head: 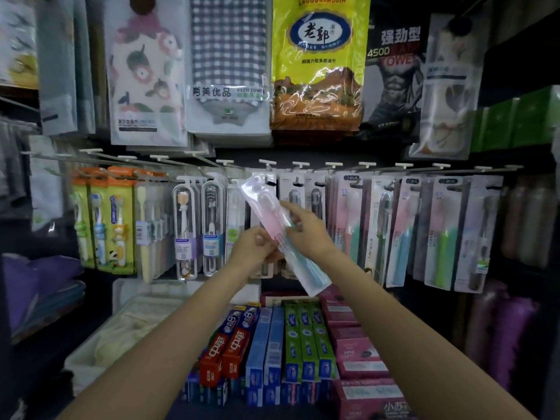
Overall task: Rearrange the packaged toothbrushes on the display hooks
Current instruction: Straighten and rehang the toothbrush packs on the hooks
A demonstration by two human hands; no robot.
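Two hands met at the centre of the head view, both holding one packaged toothbrush pack (280, 234) tilted from upper left down to lower right. The left hand (259, 245) pinched the pack's lower left edge between curled fingers and thumb. The right hand (306, 230) gripped it from the right, forefinger stretched up along its face. The pack's top corner sat just beside a display hook (268, 168) in the middle of the row, though blur made it impossible to tell whether the hang hole was already on the hook or free of it.

Doing this step well likely meant bringing the pack upright, lining its hang hole squarely with the hook tip, and sliding it straight along the wire so that neighbouring packs were not dragged.

More toothbrush packs hung along the row: green and orange children's ones (103, 219) at the left, clear cases (197, 228) next to them, pink and blue cards (409, 231) at the right. Boxed toothpaste (285, 344) lay on the shelf below.

Towels in bags filled the upper frame, their tops cut off. Both frame edges were dark and smeared, and small print was unreadable.
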